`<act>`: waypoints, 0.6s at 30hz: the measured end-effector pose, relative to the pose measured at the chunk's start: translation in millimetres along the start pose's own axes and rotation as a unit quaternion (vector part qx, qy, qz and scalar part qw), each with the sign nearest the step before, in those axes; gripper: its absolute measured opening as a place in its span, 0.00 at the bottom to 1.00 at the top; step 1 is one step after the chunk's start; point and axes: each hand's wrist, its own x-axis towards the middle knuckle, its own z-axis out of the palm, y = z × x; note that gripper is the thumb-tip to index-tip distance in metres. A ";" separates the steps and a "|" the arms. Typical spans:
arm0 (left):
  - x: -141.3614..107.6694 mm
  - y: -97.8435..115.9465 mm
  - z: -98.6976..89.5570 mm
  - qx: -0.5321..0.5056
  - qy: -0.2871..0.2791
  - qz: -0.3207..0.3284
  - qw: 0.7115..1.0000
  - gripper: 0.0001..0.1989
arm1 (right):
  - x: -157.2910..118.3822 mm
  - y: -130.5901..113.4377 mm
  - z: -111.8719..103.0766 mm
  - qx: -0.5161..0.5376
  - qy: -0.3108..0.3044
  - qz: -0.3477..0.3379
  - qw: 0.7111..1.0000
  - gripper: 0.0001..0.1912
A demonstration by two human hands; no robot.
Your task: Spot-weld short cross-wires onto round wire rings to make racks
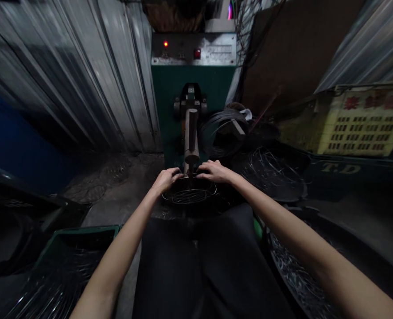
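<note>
Both hands grip a round metal wire ring (212, 189) by its far edge. My left hand (167, 179) is closed on it left of centre, thumb and fingers pinching the wire. On the other side my right hand (212, 171) pinches the same edge, with its fingers bent over it. Between the hands, the ring's far edge lies at the lower tip of a machine with a thick cylindrical arm (192, 137), which looks like a spot welder. Whether tip and wire touch, I cannot tell. Thin curved wires show within the ring's outline.
The green machine body (212, 79) has a panel with a lit red lamp (165, 44). Coiled wire (224, 119) hangs at its right. A green crate (83, 228) of wire pieces stands at left, a dark tub (282, 274) of metal pieces at right. A yellow crate (362, 113) sits behind.
</note>
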 end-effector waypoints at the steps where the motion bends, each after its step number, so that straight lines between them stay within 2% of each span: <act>1: -0.1 0.4 -0.2 0.000 -0.004 -0.008 1.000 0.14 | 0.7 0.6 0.0 0.008 -0.002 0.000 1.000 0.18; 4: 2.0 0.7 -1.2 0.001 -0.015 -0.020 1.000 0.15 | 1.4 10.9 -3.0 0.038 -0.005 0.005 0.999 0.18; 8: 8.3 -2.8 -2.2 -0.011 -0.015 -0.012 1.000 0.15 | -10.6 42.7 -7.8 0.058 0.008 0.058 0.997 0.17; 11: 10.4 -7.2 -0.8 -0.041 -0.031 0.001 0.999 0.16 | -26.0 64.1 -5.0 0.040 -0.022 0.094 0.995 0.18; 14: 7.9 -10.1 1.7 -0.082 -0.044 0.003 0.996 0.16 | -34.6 75.2 1.2 0.055 -0.065 0.073 0.994 0.18; 18: -3.5 -10.4 3.1 -0.104 -0.034 0.005 0.994 0.15 | -35.5 75.1 3.9 0.088 -0.121 0.013 0.989 0.18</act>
